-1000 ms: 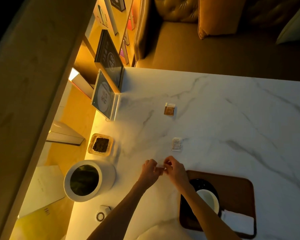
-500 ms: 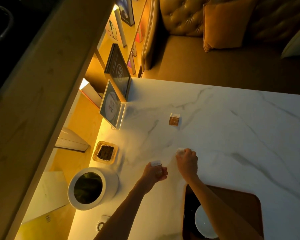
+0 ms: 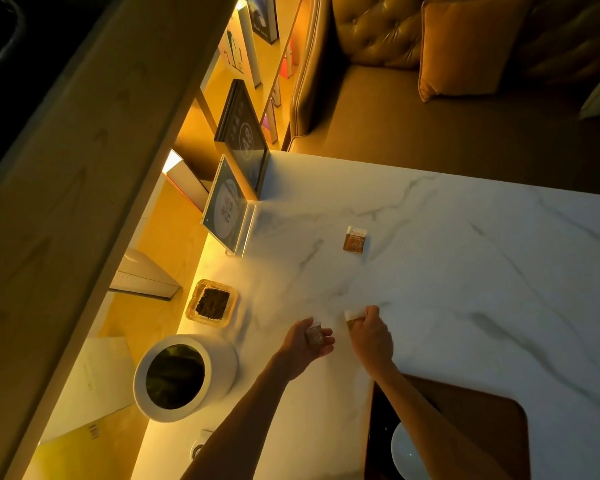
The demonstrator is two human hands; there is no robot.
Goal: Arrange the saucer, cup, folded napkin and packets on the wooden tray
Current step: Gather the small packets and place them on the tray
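My left hand (image 3: 307, 341) is curled around a small brownish packet (image 3: 314, 336), thumb and fingertips pinching its edges. My right hand (image 3: 369, 336) has its fingertips closed on a white packet (image 3: 352, 315) right at the marble table (image 3: 465, 271), just lifting an edge I think (hard to tell how far up it is). Best bet: grab by the edges and carry both flat to the tray (image 3: 482, 407) by my right forearm. A third packet (image 3: 355, 241) lies further out, long axis pointing away from me, white end farthest.
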